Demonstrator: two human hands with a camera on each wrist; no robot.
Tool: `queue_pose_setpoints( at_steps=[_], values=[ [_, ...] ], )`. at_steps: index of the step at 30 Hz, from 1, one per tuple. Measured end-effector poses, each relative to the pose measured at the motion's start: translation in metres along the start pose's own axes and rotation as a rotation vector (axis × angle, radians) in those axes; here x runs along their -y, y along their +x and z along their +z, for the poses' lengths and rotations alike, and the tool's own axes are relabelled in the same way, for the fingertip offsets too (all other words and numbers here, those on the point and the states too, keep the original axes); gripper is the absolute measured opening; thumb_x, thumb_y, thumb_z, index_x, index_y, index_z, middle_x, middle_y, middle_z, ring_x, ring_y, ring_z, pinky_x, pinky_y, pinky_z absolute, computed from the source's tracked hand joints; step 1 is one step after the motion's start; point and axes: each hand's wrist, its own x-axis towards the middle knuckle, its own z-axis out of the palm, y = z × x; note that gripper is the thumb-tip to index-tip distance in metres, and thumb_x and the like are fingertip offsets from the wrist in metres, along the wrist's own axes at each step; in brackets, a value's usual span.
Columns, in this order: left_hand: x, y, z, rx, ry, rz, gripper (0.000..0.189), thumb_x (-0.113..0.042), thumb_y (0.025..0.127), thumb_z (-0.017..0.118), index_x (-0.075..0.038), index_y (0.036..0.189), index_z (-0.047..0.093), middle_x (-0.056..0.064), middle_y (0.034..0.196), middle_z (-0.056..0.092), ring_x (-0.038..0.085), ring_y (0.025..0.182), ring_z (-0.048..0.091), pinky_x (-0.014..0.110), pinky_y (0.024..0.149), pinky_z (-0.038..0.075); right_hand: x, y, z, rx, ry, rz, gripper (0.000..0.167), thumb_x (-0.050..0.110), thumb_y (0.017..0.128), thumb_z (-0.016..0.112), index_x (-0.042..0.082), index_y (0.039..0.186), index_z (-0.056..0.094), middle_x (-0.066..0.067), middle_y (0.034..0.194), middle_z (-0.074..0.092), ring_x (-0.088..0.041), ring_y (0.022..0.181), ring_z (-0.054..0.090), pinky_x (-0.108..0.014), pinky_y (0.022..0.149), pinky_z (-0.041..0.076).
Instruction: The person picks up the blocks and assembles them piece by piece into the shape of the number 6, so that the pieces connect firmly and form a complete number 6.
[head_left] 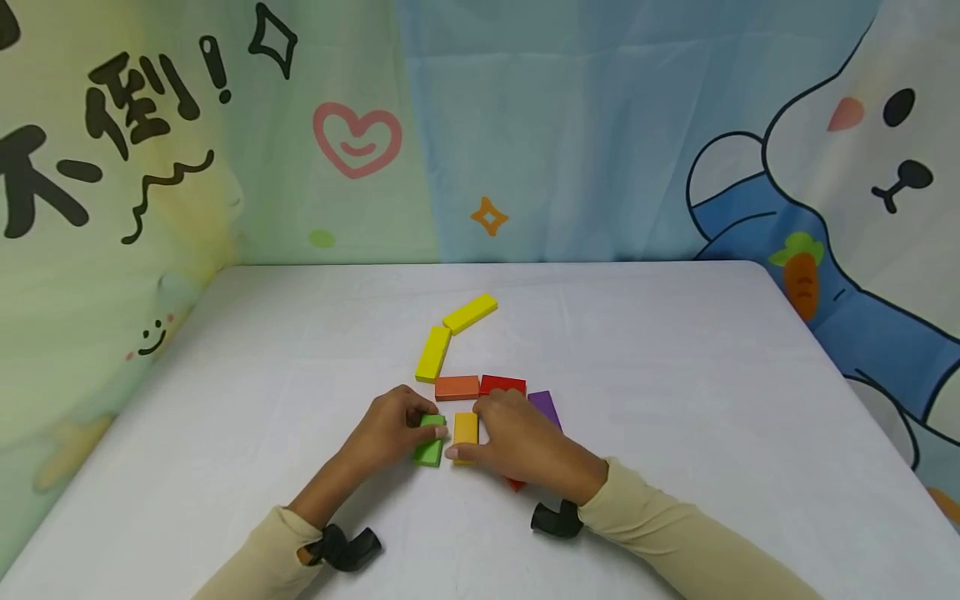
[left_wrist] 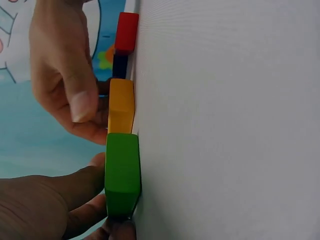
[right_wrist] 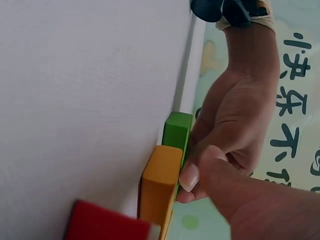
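On the white table, my left hand [head_left: 397, 421] pinches a green block [head_left: 429, 454], its thumb lying across the upper face and other fingers curled at the left side. Just to the right lies an amber block [head_left: 467, 427]. My right hand [head_left: 517, 442] reaches over that block from the right, with fingers at its far end. The right thumb stands apart above the amber block in the left wrist view. Behind the hands, an orange block [head_left: 457, 389] meets a red block [head_left: 502, 383], partly covered by the right hand.
Two yellow blocks [head_left: 470, 313] slant away at the back. A purple block [head_left: 545, 407] lies right of the right hand, and a second red block [head_left: 515, 483] pokes out below it. Black wrist cameras [head_left: 557, 520] hang near both sleeves. A printed cloth stands behind the table.
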Motion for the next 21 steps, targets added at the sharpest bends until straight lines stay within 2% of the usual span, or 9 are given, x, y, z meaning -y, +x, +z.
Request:
queue_pose_setpoints(
  at_steps=[4,11,15,21],
  values=[
    [-0.0013,-0.0023,0.0014,-0.022,0.030,0.046,0.019,-0.015,0.079,0.082,-0.004,0.093,0.074,-0.001,0.082,0.056,0.015,0.075,0.050,0.026,0.064,0.046,0.0030,-0.0021,0.0002,-0.008,-0.055,-0.011,0.068,0.055,0.079,0.075,-0.002,0.115,0.063,-0.008,0.101,0.058,-0.023,0.096,0.050,-0.036,0.084,0.047],
    [-0.0056,-0.0042,0.0027,-0.080,0.072,0.083,0.022,-0.017,0.076,0.084,-0.004,0.092,0.076,-0.002,0.080,0.056,0.014,0.072,0.050,0.026,0.061,0.045,0.0035,-0.0042,-0.0020,-0.001,-0.050,-0.022,0.064,0.046,0.082,0.076,-0.002,0.120,0.061,-0.009,0.109,0.058,-0.023,0.101,0.051,-0.037,0.090,0.047],
    [-0.0052,-0.0033,0.0027,-0.102,0.045,0.063,0.021,-0.016,0.076,0.085,-0.004,0.092,0.077,-0.002,0.079,0.057,0.015,0.072,0.051,0.026,0.061,0.045,0.0045,-0.0033,-0.0013,0.013,-0.041,0.000,0.060,0.041,0.084,0.073,-0.001,0.125,0.058,-0.009,0.112,0.057,-0.021,0.099,0.050,-0.036,0.087,0.048],
    [0.0017,0.0005,-0.0017,-0.124,-0.064,0.039,0.017,-0.011,0.079,0.082,-0.004,0.094,0.077,0.000,0.086,0.063,0.016,0.080,0.057,0.027,0.067,0.050,0.0042,-0.0032,0.0008,0.011,-0.014,0.024,0.048,0.029,0.087,0.067,0.001,0.125,0.058,-0.007,0.111,0.055,-0.018,0.094,0.048,-0.033,0.080,0.048]
  ],
)
